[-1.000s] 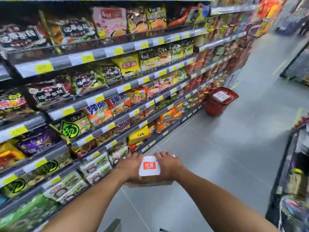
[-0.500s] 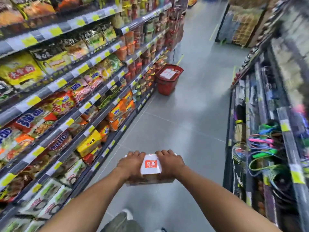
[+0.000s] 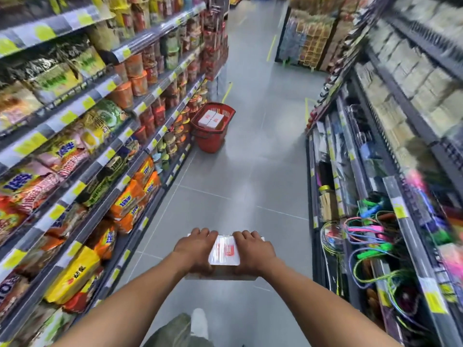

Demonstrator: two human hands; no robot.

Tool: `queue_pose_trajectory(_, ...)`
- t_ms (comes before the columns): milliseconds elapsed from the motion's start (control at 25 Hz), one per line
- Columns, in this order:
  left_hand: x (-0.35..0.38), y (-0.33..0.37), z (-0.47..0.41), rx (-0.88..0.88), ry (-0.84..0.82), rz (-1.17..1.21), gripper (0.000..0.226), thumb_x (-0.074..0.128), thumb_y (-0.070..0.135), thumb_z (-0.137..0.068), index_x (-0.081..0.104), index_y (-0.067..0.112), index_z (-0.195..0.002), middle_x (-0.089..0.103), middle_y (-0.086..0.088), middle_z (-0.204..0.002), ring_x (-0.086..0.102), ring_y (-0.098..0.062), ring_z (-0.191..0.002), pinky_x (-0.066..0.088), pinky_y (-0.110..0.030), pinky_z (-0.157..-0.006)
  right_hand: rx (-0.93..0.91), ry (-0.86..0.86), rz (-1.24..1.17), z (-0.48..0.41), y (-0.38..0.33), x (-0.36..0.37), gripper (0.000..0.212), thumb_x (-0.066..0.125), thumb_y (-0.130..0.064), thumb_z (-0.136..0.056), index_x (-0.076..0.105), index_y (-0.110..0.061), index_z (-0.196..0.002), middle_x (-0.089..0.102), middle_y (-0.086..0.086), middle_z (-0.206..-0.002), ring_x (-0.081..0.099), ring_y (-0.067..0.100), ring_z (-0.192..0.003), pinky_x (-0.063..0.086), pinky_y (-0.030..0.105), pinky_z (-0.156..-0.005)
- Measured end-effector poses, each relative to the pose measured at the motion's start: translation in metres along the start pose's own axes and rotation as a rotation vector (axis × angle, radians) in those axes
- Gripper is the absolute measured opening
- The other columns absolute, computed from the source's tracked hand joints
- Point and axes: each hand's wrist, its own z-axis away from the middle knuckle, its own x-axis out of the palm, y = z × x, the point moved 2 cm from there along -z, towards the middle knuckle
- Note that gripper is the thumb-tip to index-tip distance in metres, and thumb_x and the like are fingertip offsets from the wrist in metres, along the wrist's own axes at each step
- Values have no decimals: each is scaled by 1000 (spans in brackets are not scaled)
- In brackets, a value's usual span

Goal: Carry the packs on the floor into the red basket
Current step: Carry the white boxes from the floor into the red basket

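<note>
**Inspector:** Head view. State the step in hand.

**Operator:** Carrying, by my judgement. My left grip (image 3: pixel 194 249) and right grip (image 3: pixel 253 251) are both curled round one white pack with a red label (image 3: pixel 225 251). One has each end, fingers over the far edge, and the pack is held out in front of me above the grey floor (image 3: pixel 238 184).

**Inspector:** Position of the destination?

**Operator:** The red basket (image 3: pixel 210 141) stands on the floor well ahead down the aisle, just beside the foot of the noodle shelving (image 3: pixel 100 146) on my left. Two white packs (image 3: pixel 211 119) already lie in it side by side. No other packs on the floor show in this view.

**Inspector:** Requirement for the next move?

**Operator:** As I judge it, I walk the stretch of aisle between, keep the pack level and stop at the basket. Then I lower the pack in before either grip lets go. I cannot tell from here whether there is room beside the two inside. Coloured cords (image 3: pixel 363 236) hang out of the right-hand shelving, so I would hold to the middle of the aisle.
</note>
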Motion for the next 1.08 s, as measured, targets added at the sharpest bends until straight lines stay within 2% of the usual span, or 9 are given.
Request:
queue_pose_trajectory(240, -53, -22, -93, 100, -14, -24, 96, 75, 61, -66, 30, 26, -144, 48, -2, -135, 44, -27, -126, 52, -45, -92, 91, 26, -14, -74, 27, -47, 91, 74, -64, -67, 35, -27, -140, 50, -1, -135, 46, 28, -126, 49, 47, -90)
queue_pose_trajectory(360, -76, -22, -149, 154, -15, -31, 96, 75, 61, -64, 31, 25, -142, 48, -3, -133, 44, -27, -124, 53, -46, -90, 136, 42, -24, -112, 56, -67, 92, 72, -70, -65, 35, -28, -139, 51, -1, -134, 47, 27, -124, 50, 48, -89)
queue_pose_trajectory(480, -90, -19, -201, 182, -13, -57, 96, 74, 62, -65, 30, 27, -143, 49, -2, -134, 45, -26, -123, 53, -45, -91, 153, 44, -29, -146, 87, -82, 90, 72, -67, -66, 34, -28, -138, 51, 0, -132, 48, 27, -123, 51, 48, -88)
queue_pose_trajectory(760, -152, -12, -358, 171, -52, -114, 95, 74, 62, -65, 29, 27, -142, 48, -1, -134, 44, -26, -124, 53, -45, -89, 142, 48, -67, -268, 181, -136, 92, 74, -63, -66, 33, -27, -140, 51, 1, -133, 48, 28, -122, 50, 46, -88)
queue_pose_trajectory(920, -186, -16, -419, 126, -43, -117, 93, 74, 61, -67, 30, 27, -141, 48, -1, -133, 44, -25, -123, 51, -43, -87, 107, 59, -74, -331, 215, -170, 92, 72, -69, -65, 33, -29, -139, 52, -1, -132, 49, 26, -121, 51, 46, -87)
queue_pose_trajectory(1080, -221, -27, -476, 108, -37, -88, 92, 73, 66, -65, 32, 28, -138, 49, 0, -130, 46, -24, -120, 51, -42, -85, 73, 43, -78, -390, 240, -203, 91, 73, -65, -66, 34, -28, -139, 51, 0, -133, 48, 27, -122, 51, 46, -89)
